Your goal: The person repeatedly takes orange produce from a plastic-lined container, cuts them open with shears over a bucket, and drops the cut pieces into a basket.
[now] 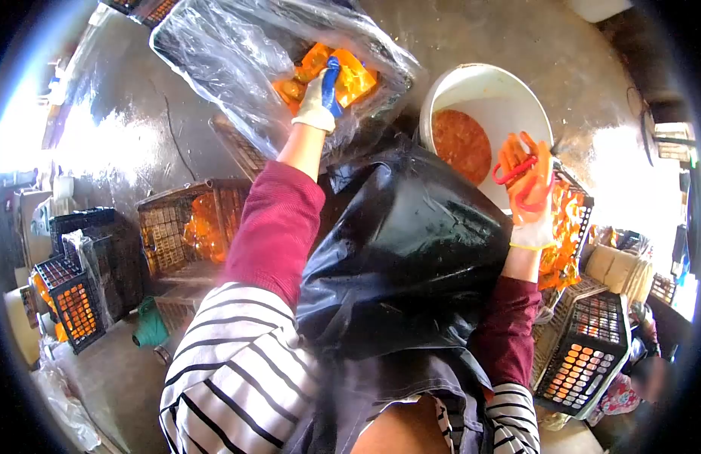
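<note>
My left hand (322, 94), in a white and blue glove, is closed on a shiny orange packet (356, 79). It reaches over a bin lined with clear plastic sheeting (229, 57), where more orange packets (290, 92) lie. My right hand (533, 193), in an orange and white glove, holds a pair of red-handled scissors (514, 172); their blades are not visible. That hand is at the near right rim of a white bucket (438, 91) with orange-red contents (461, 144). Just beside it, a crate holds orange packets (564, 227).
A black apron (411, 250) covers my front. On the left stand a crate (165, 234) with orange bags, a black crate (78, 310) and a green container (149, 325). Another black crate (589, 352) and a person (619, 393) are at the lower right.
</note>
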The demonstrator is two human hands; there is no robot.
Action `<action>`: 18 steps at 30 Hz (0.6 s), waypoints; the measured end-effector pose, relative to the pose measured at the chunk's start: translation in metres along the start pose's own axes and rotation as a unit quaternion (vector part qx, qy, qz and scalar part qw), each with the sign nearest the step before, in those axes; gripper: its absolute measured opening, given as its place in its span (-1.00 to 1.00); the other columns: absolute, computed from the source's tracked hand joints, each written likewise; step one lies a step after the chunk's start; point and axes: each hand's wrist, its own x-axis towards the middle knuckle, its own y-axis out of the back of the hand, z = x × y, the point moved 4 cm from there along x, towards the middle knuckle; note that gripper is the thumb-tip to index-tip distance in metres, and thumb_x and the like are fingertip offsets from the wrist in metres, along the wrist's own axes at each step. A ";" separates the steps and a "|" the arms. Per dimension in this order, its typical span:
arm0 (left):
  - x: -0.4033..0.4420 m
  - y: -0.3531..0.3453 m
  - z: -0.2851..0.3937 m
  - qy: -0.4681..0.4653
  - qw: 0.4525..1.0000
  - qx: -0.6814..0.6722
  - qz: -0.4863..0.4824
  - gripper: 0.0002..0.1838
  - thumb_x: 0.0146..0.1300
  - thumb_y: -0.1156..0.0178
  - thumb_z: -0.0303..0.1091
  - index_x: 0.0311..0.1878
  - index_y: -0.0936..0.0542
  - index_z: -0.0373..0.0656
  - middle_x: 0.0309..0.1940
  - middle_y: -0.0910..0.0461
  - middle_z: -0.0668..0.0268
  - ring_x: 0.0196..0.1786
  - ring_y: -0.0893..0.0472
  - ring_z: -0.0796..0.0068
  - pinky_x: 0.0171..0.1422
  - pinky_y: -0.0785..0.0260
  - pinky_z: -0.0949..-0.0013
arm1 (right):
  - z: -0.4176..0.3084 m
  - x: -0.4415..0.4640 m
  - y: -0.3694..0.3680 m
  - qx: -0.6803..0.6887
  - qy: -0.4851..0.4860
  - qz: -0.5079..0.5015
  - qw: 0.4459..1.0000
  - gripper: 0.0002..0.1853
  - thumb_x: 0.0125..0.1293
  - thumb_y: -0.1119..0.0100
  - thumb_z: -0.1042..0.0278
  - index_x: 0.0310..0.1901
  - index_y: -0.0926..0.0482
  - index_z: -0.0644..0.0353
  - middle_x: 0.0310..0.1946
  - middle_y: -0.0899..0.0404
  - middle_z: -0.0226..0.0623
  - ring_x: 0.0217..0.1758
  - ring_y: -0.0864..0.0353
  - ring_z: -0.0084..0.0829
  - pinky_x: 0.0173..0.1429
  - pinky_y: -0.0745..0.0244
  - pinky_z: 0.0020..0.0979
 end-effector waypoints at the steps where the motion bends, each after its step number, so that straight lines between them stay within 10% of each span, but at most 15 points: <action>1: -0.005 -0.005 0.010 -0.071 0.975 0.208 0.004 -0.39 0.32 -0.01 0.13 -0.01 -0.53 -0.34 -0.08 -0.57 -0.09 0.07 -0.54 0.04 0.06 -0.37 0.21 | 0.002 -0.003 -0.003 -0.034 0.023 -0.031 0.999 -0.53 0.40 0.01 0.07 0.16 -0.41 0.27 0.06 -0.52 -0.18 0.05 -0.52 -0.35 0.05 -0.46 -0.31; 2: -0.011 -0.009 0.021 -0.137 0.902 0.407 0.038 -0.35 0.32 0.03 0.18 -0.04 -0.53 -0.38 -0.09 -0.53 -0.21 0.11 -0.49 -0.08 0.07 -0.33 0.17 | 0.004 -0.006 -0.006 -0.068 0.047 -0.059 0.995 -0.56 0.41 0.02 0.12 0.15 -0.41 0.28 0.05 -0.52 -0.18 -0.03 -0.55 -0.34 -0.07 -0.49 -0.35; 5: -0.030 -0.069 0.054 -0.120 0.888 0.441 0.051 -0.35 0.31 0.04 0.19 -0.03 -0.55 -0.34 -0.11 -0.56 -0.18 0.10 -0.49 -0.09 0.05 -0.35 0.15 | 0.009 -0.032 -0.027 -0.162 -0.033 0.014 0.986 -0.63 0.41 0.01 0.15 0.12 -0.48 0.20 0.04 -0.56 -0.37 -0.29 -0.53 -0.66 -0.48 -0.27 -0.54; 7: -0.063 -0.121 0.079 -0.096 0.941 0.325 0.018 -0.44 0.31 -0.03 0.12 -0.02 -0.57 -0.26 -0.14 -0.58 -0.13 0.05 -0.55 0.01 0.03 -0.40 0.21 | 0.046 0.007 0.014 -0.261 -0.068 -0.101 0.957 -0.68 0.37 -0.07 0.28 0.09 -0.49 0.22 0.00 -0.55 -0.36 -0.14 -0.55 -0.59 -0.21 -0.45 -0.57; 11: -0.056 -0.164 0.063 -0.263 0.853 0.418 -0.167 -0.48 0.32 -0.03 0.10 0.01 -0.57 -0.19 -0.16 -0.61 -0.06 -0.03 -0.59 0.00 0.01 -0.42 0.19 | 0.052 -0.009 -0.009 -0.239 -0.033 -0.148 0.959 -0.66 0.28 -0.22 0.39 0.07 -0.49 0.26 -0.08 -0.57 -0.36 -0.05 -0.54 -0.55 0.09 -0.47 -0.54; 15: -0.048 -0.192 0.043 -0.156 0.840 0.507 -0.117 -0.44 0.34 0.05 0.14 0.02 -0.57 -0.20 -0.19 -0.62 -0.03 -0.03 -0.58 -0.04 0.01 -0.41 0.12 | 0.040 -0.025 -0.025 -0.205 -0.036 -0.153 0.966 -0.68 0.26 -0.23 0.43 0.05 -0.50 0.26 -0.08 -0.55 -0.35 -0.05 -0.52 -0.54 0.07 -0.44 -0.57; 18: -0.025 -0.204 0.015 -0.306 0.752 0.553 -0.187 -0.35 0.33 0.13 0.24 0.00 -0.57 -0.22 -0.22 -0.61 -0.10 -0.01 -0.55 -0.12 0.03 -0.40 0.08 | 0.027 -0.031 -0.033 -0.339 0.038 -0.141 0.929 -0.64 0.24 -0.29 0.25 0.02 -0.55 0.20 -0.19 -0.59 -0.40 -0.13 -0.53 -0.59 -0.05 -0.45 -0.56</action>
